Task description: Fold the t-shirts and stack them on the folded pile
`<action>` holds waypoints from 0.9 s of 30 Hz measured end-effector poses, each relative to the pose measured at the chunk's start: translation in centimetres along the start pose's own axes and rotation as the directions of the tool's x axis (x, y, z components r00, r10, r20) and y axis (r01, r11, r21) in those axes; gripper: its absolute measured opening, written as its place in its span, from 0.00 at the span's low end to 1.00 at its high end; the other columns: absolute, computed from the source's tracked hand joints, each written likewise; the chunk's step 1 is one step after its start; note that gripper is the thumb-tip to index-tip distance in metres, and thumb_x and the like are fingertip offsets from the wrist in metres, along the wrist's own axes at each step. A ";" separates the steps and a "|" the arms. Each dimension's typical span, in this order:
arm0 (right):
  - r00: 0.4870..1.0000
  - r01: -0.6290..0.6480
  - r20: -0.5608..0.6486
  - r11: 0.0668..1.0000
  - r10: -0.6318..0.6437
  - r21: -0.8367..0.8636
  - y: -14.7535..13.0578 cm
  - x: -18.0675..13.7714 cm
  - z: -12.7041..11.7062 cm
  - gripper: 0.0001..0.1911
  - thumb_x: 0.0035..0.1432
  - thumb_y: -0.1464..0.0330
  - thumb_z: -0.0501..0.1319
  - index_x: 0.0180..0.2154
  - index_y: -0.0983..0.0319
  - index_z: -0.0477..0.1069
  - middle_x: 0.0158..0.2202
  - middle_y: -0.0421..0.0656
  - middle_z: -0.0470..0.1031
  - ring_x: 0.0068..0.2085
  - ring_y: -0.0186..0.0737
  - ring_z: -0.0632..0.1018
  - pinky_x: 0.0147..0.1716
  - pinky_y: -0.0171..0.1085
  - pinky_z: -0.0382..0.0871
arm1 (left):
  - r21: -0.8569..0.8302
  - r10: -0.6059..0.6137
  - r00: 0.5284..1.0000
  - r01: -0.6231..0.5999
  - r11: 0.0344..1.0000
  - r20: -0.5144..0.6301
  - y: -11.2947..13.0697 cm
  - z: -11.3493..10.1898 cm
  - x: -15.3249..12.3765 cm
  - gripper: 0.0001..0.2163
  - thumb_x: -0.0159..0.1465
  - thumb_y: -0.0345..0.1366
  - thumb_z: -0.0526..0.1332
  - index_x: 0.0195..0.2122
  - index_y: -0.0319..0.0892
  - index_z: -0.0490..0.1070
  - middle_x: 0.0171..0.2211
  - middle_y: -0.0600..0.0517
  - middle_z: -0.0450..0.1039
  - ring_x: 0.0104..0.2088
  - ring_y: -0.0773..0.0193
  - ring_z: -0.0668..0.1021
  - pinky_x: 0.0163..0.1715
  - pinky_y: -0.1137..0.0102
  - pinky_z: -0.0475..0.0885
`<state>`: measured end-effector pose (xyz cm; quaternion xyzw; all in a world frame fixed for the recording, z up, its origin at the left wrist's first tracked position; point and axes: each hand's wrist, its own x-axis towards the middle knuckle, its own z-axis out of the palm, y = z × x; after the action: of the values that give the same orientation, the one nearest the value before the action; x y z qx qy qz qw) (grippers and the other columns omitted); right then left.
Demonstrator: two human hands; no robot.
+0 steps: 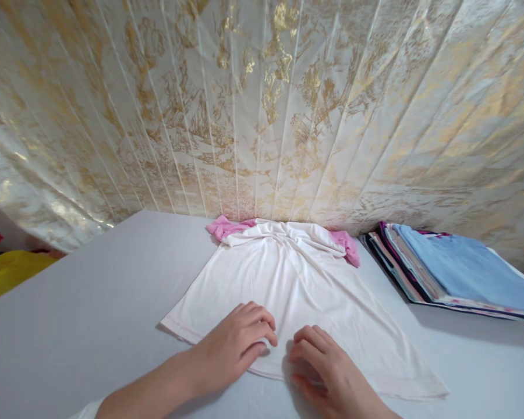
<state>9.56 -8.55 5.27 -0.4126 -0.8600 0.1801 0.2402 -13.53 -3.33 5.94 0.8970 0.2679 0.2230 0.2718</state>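
While both hands rest on the near hem of the white shirt (297,285), the garment lies spread flat on the grey table (91,302), about in the middle of it, with its neck toward the far edge. The left hand (233,343) lies palm down on the hem, the fingers loosely curled and touching the cloth; it does not grip anything that I can see. The right hand (327,369) is just beside it, also palm down, fingers bent and pressing on the fabric near the hem. The two hands are close together but apart. The shirt has pink sleeves (347,244), which are bunched at the far edge of the table, where the table meets a wall covering with gold pattern (262,105). Near the far right corner lies a stack of folded clothes (454,270), with a light blue piece on top. Beyond the left edge, some yellow cloth (9,273) and a bit of red cloth are visible.
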 end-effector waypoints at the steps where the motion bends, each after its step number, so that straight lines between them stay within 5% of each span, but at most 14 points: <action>1: 1.000 0.012 -0.015 1.000 -0.013 -0.021 0.2 -0.1 0.1 0.10 0.54 0.79 0.58 0.35 0.59 0.67 0.36 0.42 0.72 0.37 0.40 0.72 0.36 0.38 0.67 | 0.005 0.018 1.000 -0.018 1.000 0.022 -0.1 0.1 0.6 0.12 0.61 0.20 0.55 0.39 0.44 0.69 0.43 0.52 0.71 0.45 0.62 0.71 0.49 0.66 0.63; 5: 0.997 0.064 -0.025 0.994 -0.067 -0.092 0.6 0.0 0.8 0.09 0.53 0.77 0.60 0.36 0.58 0.67 0.36 0.41 0.73 0.36 0.40 0.72 0.35 0.38 0.66 | 0.025 0.038 0.996 -0.040 0.999 0.075 0.0 0.3 1.5 0.11 0.61 0.21 0.56 0.37 0.44 0.71 0.44 0.52 0.71 0.46 0.61 0.71 0.49 0.65 0.64; 13: 0.998 0.019 -0.056 0.985 -0.029 -0.169 0.4 0.6 1.3 0.07 0.59 0.77 0.57 0.34 0.59 0.67 0.33 0.40 0.71 0.34 0.39 0.70 0.33 0.37 0.62 | 0.116 -0.026 0.995 0.015 0.993 0.094 -1.1 0.3 1.1 0.14 0.66 0.24 0.52 0.50 0.46 0.68 0.60 0.49 0.63 0.62 0.59 0.62 0.59 0.59 0.57; 23: 0.992 0.016 -0.119 0.970 -0.046 -0.241 0.2 2.3 2.4 0.08 0.57 0.78 0.59 0.32 0.59 0.67 0.32 0.40 0.72 0.32 0.38 0.70 0.31 0.36 0.61 | 0.156 -0.040 0.998 0.031 0.987 0.052 -1.6 0.5 1.3 0.13 0.70 0.29 0.51 0.53 0.45 0.68 0.62 0.49 0.63 0.63 0.60 0.61 0.60 0.58 0.57; 27: 0.993 0.006 -0.117 0.977 -0.032 -0.215 0.7 2.0 2.6 0.07 0.60 0.77 0.58 0.33 0.60 0.67 0.32 0.40 0.71 0.33 0.39 0.70 0.32 0.36 0.62 | 0.090 -0.043 0.998 0.038 0.995 0.048 -1.6 0.3 0.9 0.12 0.66 0.33 0.59 0.50 0.44 0.67 0.60 0.46 0.64 0.63 0.56 0.61 0.60 0.57 0.57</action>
<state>7.43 -6.79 3.34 -0.4381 -0.8622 0.0590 0.2473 -13.27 -1.75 4.97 0.9078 0.2889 0.1830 0.2426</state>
